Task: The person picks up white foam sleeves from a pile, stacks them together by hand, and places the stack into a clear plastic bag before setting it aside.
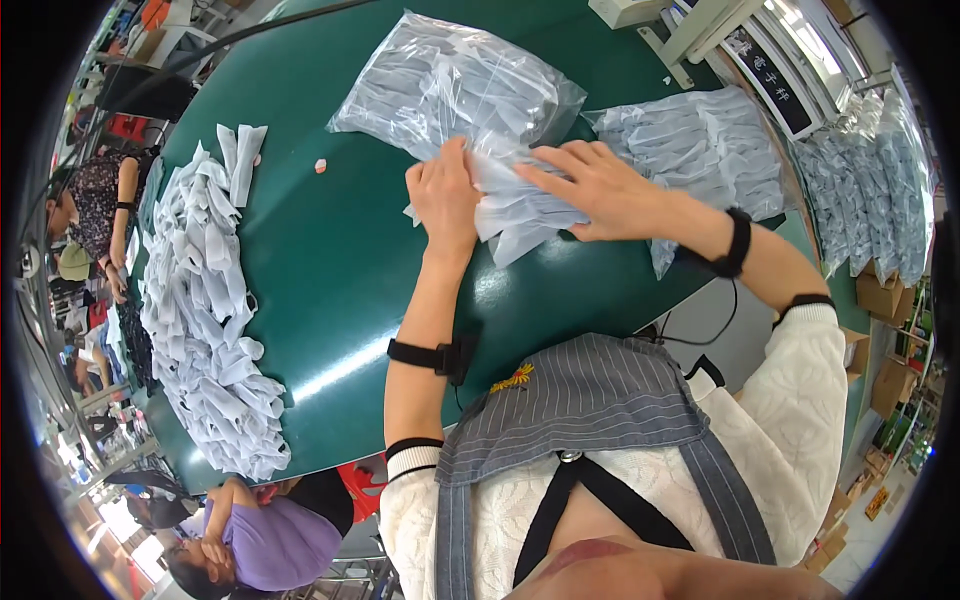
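Note:
A clear plastic bag [455, 75] packed with pale grey fabric pieces lies on the green table, its near end between my hands. My left hand [443, 195] is closed at that end, its fingers curled on the plastic. My right hand [610, 190] lies with its fingers stretched and spread over the fabric bundle [530, 210] at the bag's near end; its thumb is partly hidden. Just right of it rests a second clear bag [700, 145] of similar pale pieces.
A long heap of loose pale fabric pieces [205, 310] covers the table's left side. More filled bags [870, 190] stand at the right. A small pink scrap [320, 166] lies on the green table [340, 270]. A person in purple [270, 530] sits at lower left; another works at far left.

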A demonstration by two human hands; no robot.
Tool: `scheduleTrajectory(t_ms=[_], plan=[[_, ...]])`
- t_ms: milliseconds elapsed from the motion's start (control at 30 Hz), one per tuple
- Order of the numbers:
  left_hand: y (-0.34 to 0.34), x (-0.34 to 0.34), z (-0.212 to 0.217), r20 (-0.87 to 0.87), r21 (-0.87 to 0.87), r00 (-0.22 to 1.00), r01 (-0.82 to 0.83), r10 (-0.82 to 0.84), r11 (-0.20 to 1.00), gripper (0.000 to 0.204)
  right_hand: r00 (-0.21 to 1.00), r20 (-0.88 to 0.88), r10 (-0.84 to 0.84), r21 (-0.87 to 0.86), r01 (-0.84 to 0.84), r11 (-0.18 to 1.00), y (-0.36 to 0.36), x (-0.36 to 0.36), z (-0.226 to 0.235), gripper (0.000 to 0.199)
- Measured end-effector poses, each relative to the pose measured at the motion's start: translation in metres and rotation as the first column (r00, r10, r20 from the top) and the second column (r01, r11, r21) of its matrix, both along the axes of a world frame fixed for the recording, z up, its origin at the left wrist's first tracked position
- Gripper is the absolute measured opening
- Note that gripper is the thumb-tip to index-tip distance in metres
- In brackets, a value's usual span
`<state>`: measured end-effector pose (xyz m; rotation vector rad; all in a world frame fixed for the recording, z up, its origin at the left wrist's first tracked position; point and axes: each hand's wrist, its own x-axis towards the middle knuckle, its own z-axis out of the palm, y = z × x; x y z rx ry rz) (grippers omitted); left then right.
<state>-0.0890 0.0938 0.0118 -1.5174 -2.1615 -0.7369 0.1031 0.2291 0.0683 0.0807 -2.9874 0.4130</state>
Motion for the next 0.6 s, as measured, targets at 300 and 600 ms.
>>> scheduleTrajectory(t_ms=[300, 600], plan=[[-0.021, 0.005, 0.018, 0.019, 0.099, 0.977, 0.207, -0.21, 0.973, 0.035, 0.992, 0.115, -0.051, -0.148, 0.068, 0.987, 0.024, -0.037, 0.0, 0.085], [0.005, 0.016, 0.034, 0.093, 0.186, 0.887, 0.431, -0.452, 0.883, 0.05, 0.939, 0.161, -0.303, -0.246, 0.336, 0.909, 0.002, -0.065, -0.003, 0.078]])
